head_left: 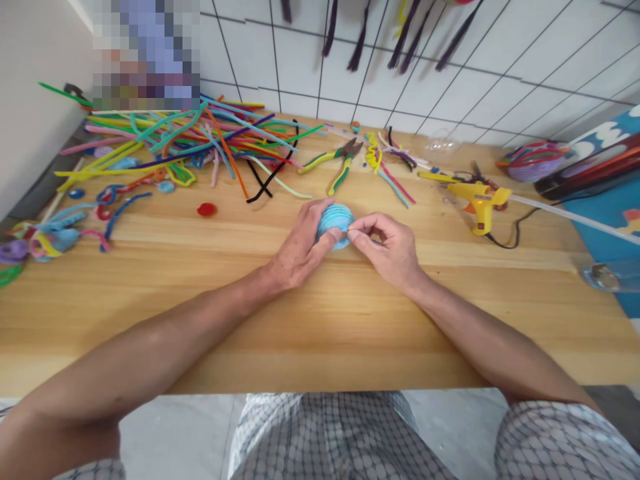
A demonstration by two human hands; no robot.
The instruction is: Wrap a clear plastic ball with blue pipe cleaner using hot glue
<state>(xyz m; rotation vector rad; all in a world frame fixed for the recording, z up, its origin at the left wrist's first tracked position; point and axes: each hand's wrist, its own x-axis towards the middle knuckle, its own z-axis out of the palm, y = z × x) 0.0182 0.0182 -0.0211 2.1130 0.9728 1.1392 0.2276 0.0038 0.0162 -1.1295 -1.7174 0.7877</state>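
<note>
A light blue ball of coiled pipe cleaner [336, 217] is held over the middle of the wooden table. My left hand [305, 247] is wrapped round its left side, thumb across the front. At its right edge my right hand [387, 247] is closed in a pinch, the thumb and index fingertips touching or very near the ball. What lies between those fingertips is too small to make out. Just beyond the ball lie cutting pliers [337, 162] with green and yellow handles, spread apart.
A heap of coloured pipe cleaners [175, 137] covers the back left. A red round piece [207, 209] lies left of my hands. A yellow glue gun [480, 200] with a black cord [517, 230] rests at the right. A tiled wall [310, 73] bounds the table's back.
</note>
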